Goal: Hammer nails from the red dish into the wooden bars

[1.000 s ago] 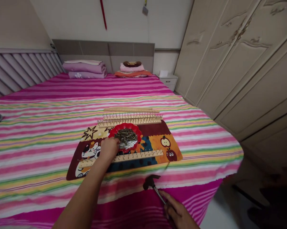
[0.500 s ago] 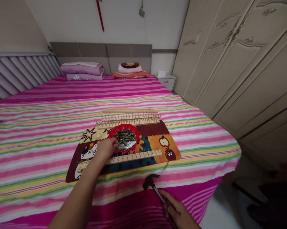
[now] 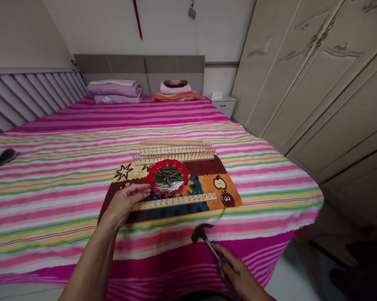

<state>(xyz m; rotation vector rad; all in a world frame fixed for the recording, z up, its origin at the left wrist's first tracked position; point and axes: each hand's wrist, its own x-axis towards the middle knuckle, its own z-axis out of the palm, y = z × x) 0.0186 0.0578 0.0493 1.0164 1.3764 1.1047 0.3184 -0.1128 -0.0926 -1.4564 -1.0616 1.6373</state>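
My right hand (image 3: pixel 240 271) is closed round the handle of a claw hammer (image 3: pixel 201 232), its head hanging over the front of the bed. My left hand (image 3: pixel 128 202) is at the left side of a red scalloped bowl (image 3: pixel 149 179), over the left end of the nearest wooden strip (image 3: pixel 175 202). Its fingers and thumb come together; what they pinch, if anything, is too small to make out. Loose nails (image 3: pixel 169 179) fill the bowl. A row of nails stands upright along the near strip. Behind the bowl lie strips studded with nails (image 3: pixel 182 157).
A patterned mat (image 3: pixel 203 167) lies under the bowl and strips on a striped bedspread (image 3: pixel 50 196). Plain wooden strips (image 3: pixel 175 143) lie farthest back. Folded bedding (image 3: pixel 116 93) is by the headboard. A wardrobe (image 3: pixel 301 83) stands right, and a grey object (image 3: pixel 1 156) lies at far left.
My left hand has drawn back from the nails to the bowl's left edge, its fingers now straighter. The right hand keeps hold of the hammer. The view has shifted slightly left.
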